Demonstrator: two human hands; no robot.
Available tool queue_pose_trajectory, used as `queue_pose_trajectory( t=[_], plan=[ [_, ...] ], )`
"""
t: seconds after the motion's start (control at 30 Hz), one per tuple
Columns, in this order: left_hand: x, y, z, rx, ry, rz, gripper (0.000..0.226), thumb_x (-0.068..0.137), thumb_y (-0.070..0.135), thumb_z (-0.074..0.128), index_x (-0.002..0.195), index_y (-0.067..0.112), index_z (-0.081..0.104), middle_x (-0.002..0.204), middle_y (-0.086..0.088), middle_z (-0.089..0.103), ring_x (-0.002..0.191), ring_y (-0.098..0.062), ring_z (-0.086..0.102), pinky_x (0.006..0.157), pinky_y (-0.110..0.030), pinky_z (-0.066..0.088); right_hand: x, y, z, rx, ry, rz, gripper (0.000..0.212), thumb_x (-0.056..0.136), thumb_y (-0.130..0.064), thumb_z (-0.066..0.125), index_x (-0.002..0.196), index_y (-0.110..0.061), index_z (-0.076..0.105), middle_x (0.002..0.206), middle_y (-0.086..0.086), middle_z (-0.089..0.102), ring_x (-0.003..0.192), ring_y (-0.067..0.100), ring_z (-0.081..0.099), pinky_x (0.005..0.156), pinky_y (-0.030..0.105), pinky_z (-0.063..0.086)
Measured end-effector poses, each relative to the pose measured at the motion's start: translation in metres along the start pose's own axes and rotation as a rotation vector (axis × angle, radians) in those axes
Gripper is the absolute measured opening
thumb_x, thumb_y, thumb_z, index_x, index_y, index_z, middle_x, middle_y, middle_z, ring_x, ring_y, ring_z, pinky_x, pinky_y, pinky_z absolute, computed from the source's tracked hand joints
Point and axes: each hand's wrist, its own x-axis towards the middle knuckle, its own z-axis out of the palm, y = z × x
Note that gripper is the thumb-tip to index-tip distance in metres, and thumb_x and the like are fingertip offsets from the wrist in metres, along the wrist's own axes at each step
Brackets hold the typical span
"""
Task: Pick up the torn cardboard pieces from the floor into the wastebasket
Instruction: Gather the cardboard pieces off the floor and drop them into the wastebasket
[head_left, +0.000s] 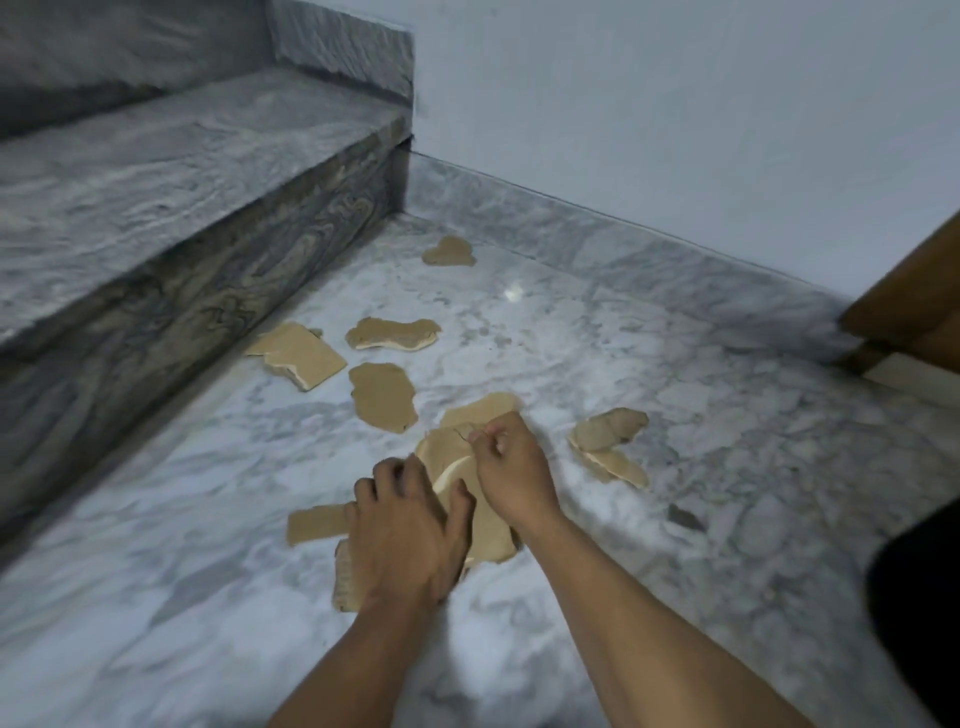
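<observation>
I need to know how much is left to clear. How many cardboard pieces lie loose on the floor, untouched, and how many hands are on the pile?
Loose cardboard pieces: 6
Hands on the pile: 2
Total: 8

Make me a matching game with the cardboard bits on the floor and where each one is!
Things:
1. heart-shaped piece
2. squarish piece
3. strip piece
4. pile of pieces

Places:
A. under both hands, the left hand and the right hand
B. farthest away, near the wall
C. right beside the marble step
D. poking out to the left of the left hand

Pairs: 1-B, 2-C, 3-D, 4-A
</observation>
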Motion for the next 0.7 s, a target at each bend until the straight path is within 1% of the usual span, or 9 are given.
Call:
queue_pose_trajectory(
  t=[0.1,0.17,0.27,0.3,0.37,0.47,0.57,0.63,0.7],
  plan=[
    [-0.011,0.002,-0.013,-0.224,-0.038,-0.047,0.058,0.092,0.068,0.033,0.125,0.023,0.045,0.092,0.001,0.069,0.084,-0.025,0.064,0.074,-0.039,0.049,-0.021,-0.002,-0.007,0.076,0.131,-0.042,0.002,0.098,-0.02,0.055,0.096,-0.019,0.056,0.086,-0.012,0.062,0.081,0.006,0.06,0.069,0.02,0.047],
    [-0.014,0.011,-0.021,-0.349,-0.056,-0.054,0.052,0.093,0.069,0.037,0.122,0.026,0.039,0.069,0.005,0.065,0.067,-0.02,0.064,0.061,-0.036,0.048,-0.032,-0.006,-0.021,0.082,0.202,-0.088,0.003,0.097,-0.016,0.056,0.095,-0.018,0.056,0.082,-0.014,0.06,0.075,-0.005,0.057,0.064,0.013,0.043],
    [-0.017,0.042,-0.037,-0.507,-0.028,0.034,0.04,0.095,0.063,0.047,0.113,0.027,0.046,0.052,0.004,0.058,0.054,-0.013,0.059,0.049,-0.032,0.037,-0.045,-0.018,-0.059,0.109,0.29,-0.105,0.008,0.096,-0.014,0.055,0.102,-0.02,0.057,0.089,-0.013,0.063,0.082,0.005,0.061,0.07,0.025,0.048],
    [-0.017,0.056,-0.044,-0.553,-0.021,0.059,0.037,0.096,0.062,0.049,0.11,0.028,0.047,0.051,0.003,0.057,0.053,-0.013,0.059,0.049,-0.032,0.037,-0.048,-0.024,-0.075,0.122,0.311,-0.103,0.015,0.097,-0.015,0.055,0.11,-0.024,0.056,0.091,-0.014,0.063,0.086,0.012,0.063,0.071,0.026,0.049],
    [-0.017,0.091,-0.06,-0.606,-0.011,0.117,0.035,0.096,0.062,0.049,0.107,0.029,0.048,0.053,0.003,0.06,0.055,-0.014,0.06,0.051,-0.033,0.041,-0.054,-0.038,-0.114,0.124,0.354,-0.106,0.035,0.099,-0.02,0.054,0.131,-0.033,0.051,0.089,-0.017,0.061,0.092,0.014,0.062,0.078,0.028,0.05],
    [-0.018,0.15,-0.087,-0.675,-0.007,0.2,0.04,0.097,0.064,0.045,0.113,0.027,0.046,0.067,0.004,0.066,0.065,-0.016,0.063,0.055,-0.034,0.042,-0.063,-0.066,-0.183,0.068,0.403,-0.17,0.064,0.101,-0.024,0.053,0.158,-0.035,0.025,0.086,-0.018,0.057,0.089,0.011,0.057,0.076,0.026,0.044],
    [-0.026,0.217,-0.11,-0.795,-0.041,0.289,0.045,0.098,0.065,0.043,0.122,0.027,0.044,0.066,0.006,0.066,0.064,-0.016,0.065,0.054,-0.032,0.041,-0.071,-0.089,-0.258,0.016,0.462,-0.251,0.069,0.101,-0.022,0.053,0.161,-0.03,0.019,0.101,-0.006,0.069,0.102,0.02,0.063,0.08,0.027,0.047],
    [-0.037,0.264,-0.124,-0.888,-0.067,0.358,0.047,0.097,0.067,0.044,0.124,0.028,0.045,0.061,0.005,0.066,0.057,-0.019,0.067,0.057,-0.036,0.051,-0.08,-0.097,-0.311,-0.002,0.508,-0.303,0.067,0.101,-0.022,0.055,0.159,-0.031,0.023,0.087,-0.009,0.069,0.098,0.025,0.065,0.087,0.037,0.052],
    [-0.051,0.312,-0.137,-0.933,-0.08,0.424,0.048,0.096,0.066,0.047,0.124,0.028,0.046,0.059,0.003,0.066,0.056,-0.02,0.067,0.061,-0.041,0.056,-0.094,-0.098,-0.363,-0.003,0.566,-0.334,0.067,0.1,-0.022,0.056,0.158,-0.033,0.024,0.076,-0.009,0.066,0.086,0.023,0.065,0.084,0.041,0.053]
  ],
)
